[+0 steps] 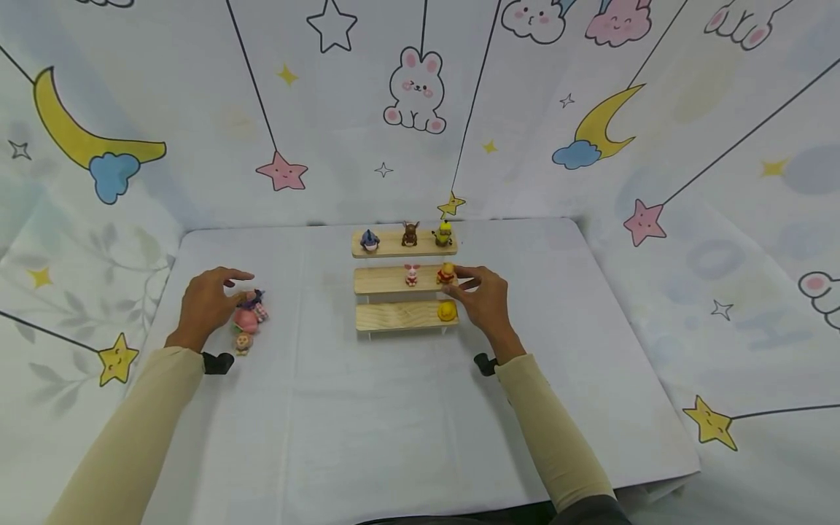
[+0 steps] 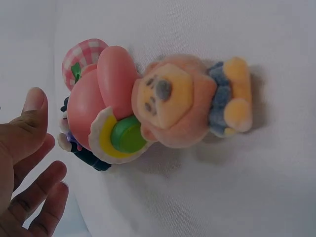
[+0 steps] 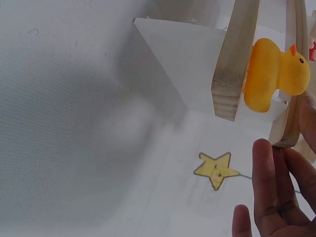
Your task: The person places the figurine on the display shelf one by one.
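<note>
My right hand [image 1: 485,295] is at the right end of a three-tier wooden stand [image 1: 387,281]. Its thumb and forefinger pinch a yellow bear figurine [image 1: 446,273] in red on the middle tier; that bear is hidden in the right wrist view. Below it, a yellow rubber duck [image 3: 274,74] sits on the lowest tier. On the left, my left hand [image 1: 206,302] hovers beside several figurines, fingers spread and relaxed with nothing between them. Among these are a fuzzy figurine [image 2: 173,101] in blue, a pink peach-like figurine [image 2: 86,106] and a dark-hatted figurine [image 1: 252,299].
The top tier carries a blue figurine [image 1: 370,240], a brown antlered figurine [image 1: 410,234] and a yellow figurine [image 1: 443,234]. A pink piglet figurine [image 1: 411,275] stands left of the yellow bear. White cloth covers the table [image 1: 367,423]; printed cloth walls surround it.
</note>
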`<state>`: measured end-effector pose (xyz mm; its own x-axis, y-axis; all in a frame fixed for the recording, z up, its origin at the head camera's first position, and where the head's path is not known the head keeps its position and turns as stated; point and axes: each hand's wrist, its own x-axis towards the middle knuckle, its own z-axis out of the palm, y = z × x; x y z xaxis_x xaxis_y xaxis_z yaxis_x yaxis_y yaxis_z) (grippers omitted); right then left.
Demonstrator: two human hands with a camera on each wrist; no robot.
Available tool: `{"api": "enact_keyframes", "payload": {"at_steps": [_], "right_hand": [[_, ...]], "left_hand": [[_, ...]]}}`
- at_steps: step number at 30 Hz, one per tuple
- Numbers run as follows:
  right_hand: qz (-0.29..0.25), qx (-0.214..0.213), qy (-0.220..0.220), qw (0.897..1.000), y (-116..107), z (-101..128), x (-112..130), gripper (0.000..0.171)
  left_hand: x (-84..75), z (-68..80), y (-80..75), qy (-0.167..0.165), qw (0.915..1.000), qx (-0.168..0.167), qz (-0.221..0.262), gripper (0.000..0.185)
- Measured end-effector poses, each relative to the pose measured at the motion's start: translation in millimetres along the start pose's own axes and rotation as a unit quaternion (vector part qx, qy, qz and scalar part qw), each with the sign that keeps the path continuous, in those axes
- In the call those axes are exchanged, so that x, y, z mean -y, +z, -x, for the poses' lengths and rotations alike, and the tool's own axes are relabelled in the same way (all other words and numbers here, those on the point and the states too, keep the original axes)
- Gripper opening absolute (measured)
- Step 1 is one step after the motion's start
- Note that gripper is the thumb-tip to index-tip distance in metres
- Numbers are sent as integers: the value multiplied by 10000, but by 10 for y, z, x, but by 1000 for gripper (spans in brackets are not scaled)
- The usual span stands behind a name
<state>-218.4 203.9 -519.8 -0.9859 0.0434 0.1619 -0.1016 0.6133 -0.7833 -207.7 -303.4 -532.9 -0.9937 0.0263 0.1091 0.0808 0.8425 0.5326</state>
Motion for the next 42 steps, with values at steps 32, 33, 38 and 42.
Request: {"api": "enact_keyframes", "payload": {"at_steps": [32,33,38,42], "right_hand": [[87,1,132,9999,10,5,14,49],[79,0,130,9999,11,5,13,49],[70,-7,115,9999,11,1,4,49],[85,-5,110,9999,15,-1,-11,49]], "left_hand": [[106,-44,45,-3,9979,630,-114,43],[97,-51,46,-36,9982,589,-96,45],[14,-84,46,-316,9985,433,119,50],[-93,-95,53,-535,9969,304,481,50]]}}
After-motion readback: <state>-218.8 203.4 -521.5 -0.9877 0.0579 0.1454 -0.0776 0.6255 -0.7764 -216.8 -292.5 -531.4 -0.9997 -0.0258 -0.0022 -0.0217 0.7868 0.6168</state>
